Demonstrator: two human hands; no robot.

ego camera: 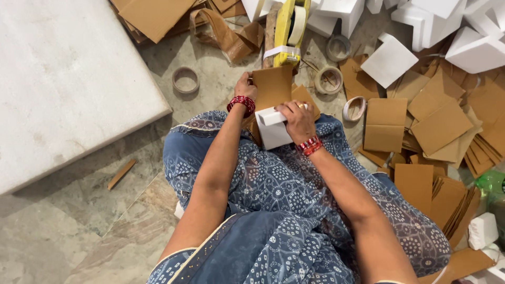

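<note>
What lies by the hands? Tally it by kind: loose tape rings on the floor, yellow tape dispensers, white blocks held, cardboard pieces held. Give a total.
Loose tape rings: 4
Yellow tape dispenser: 1
White block, gripped by the right hand: 1
Cardboard piece, held by the left hand: 1
Total: 7

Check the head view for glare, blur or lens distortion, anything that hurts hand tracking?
Head view: soft, even light with faint shadows and no harsh glare; the white foam blocks at top right run close to overexposed. Left hand and right hand are sharp, as are the cardboard piece and the white foam corner block they hold. Slight wide-angle stretch toward the edges.
</note>
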